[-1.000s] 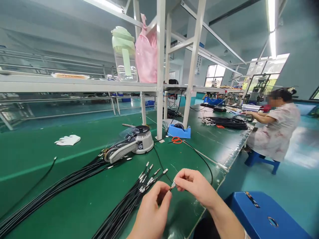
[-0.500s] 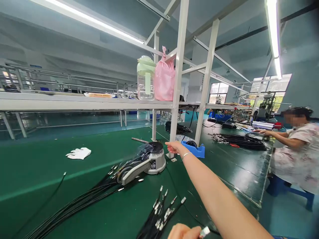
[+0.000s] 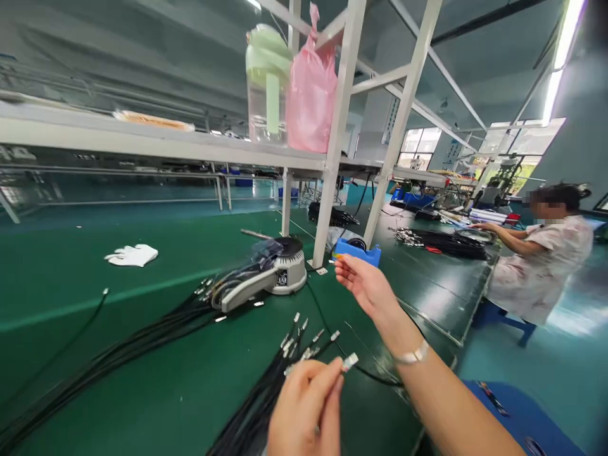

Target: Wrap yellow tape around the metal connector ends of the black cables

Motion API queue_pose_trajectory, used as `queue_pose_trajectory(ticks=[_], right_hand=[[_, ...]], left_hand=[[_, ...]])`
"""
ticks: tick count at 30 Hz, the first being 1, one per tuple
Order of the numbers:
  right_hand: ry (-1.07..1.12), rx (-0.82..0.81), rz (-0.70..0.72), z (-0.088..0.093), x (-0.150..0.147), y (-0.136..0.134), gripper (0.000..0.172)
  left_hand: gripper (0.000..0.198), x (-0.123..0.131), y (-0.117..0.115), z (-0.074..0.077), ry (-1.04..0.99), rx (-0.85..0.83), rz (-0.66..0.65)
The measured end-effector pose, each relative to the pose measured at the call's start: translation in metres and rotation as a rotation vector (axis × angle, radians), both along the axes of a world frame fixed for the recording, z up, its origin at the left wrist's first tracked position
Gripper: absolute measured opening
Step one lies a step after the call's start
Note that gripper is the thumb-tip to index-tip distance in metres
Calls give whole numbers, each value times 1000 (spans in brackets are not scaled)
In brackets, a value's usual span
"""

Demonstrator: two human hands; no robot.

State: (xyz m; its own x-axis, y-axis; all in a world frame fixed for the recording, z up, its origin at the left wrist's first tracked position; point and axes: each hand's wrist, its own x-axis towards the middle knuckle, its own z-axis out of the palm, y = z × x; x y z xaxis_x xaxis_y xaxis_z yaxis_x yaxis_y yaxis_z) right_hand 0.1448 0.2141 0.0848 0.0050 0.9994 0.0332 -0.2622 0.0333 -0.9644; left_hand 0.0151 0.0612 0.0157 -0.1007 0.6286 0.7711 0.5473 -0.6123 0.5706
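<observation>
My left hand (image 3: 304, 405) is at the bottom of the view, shut on a black cable with a silver metal end fitting (image 3: 350, 361). Just behind it lies a bundle of black cables (image 3: 266, 380) with metal tips. My right hand (image 3: 365, 285) is raised and open, holding nothing, its fingers spread just in front of a blue tape dispenser (image 3: 356, 253). A metal bracelet (image 3: 412, 354) circles that wrist. To the left stands a grey electric tape cutter (image 3: 285, 272), with a longer cable bundle (image 3: 118, 342) lying against it.
The green workbench (image 3: 71, 285) holds a white glove (image 3: 132, 255) and the cutter. White shelf posts (image 3: 332, 152) rise from it, bearing a water bottle (image 3: 266, 82) and a pink bag (image 3: 311, 95). At right, a seated co-worker (image 3: 536, 266) handles coiled cables (image 3: 441, 244). A blue stool (image 3: 517, 411) stands below.
My right hand has let go of the cable end and moved forward, reaching furthest half a second ago, then drawing back slightly. My left hand still holds the cable. The view has swung and tilted.
</observation>
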Motion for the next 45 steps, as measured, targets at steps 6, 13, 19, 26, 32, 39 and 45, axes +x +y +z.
queue_pose_trajectory(ticks=[6, 13, 19, 26, 32, 39, 45], right_hand=[[159, 107, -84, -61, 30, -179, 26], [336, 133, 21, -76, -1, -214, 39], [324, 155, 47, -75, -3, -217, 36], [361, 119, 32, -71, -6, -219, 35], [346, 112, 44, -70, -4, -219, 36], [364, 68, 26, -66, -7, -219, 39], [360, 89, 25, -61, -6, -220, 36]], left_hand=[[18, 5, -10, 20, 52, -87, -9], [17, 16, -19, 9, 90, -35, -20], [25, 12, -20, 13, 166, 131, -68], [38, 7, -20, 11, 266, 204, -107], [41, 9, -19, 12, 299, 222, -104], [42, 10, -18, 12, 286, 241, -103], [45, 10, -18, 13, 266, 239, -109]])
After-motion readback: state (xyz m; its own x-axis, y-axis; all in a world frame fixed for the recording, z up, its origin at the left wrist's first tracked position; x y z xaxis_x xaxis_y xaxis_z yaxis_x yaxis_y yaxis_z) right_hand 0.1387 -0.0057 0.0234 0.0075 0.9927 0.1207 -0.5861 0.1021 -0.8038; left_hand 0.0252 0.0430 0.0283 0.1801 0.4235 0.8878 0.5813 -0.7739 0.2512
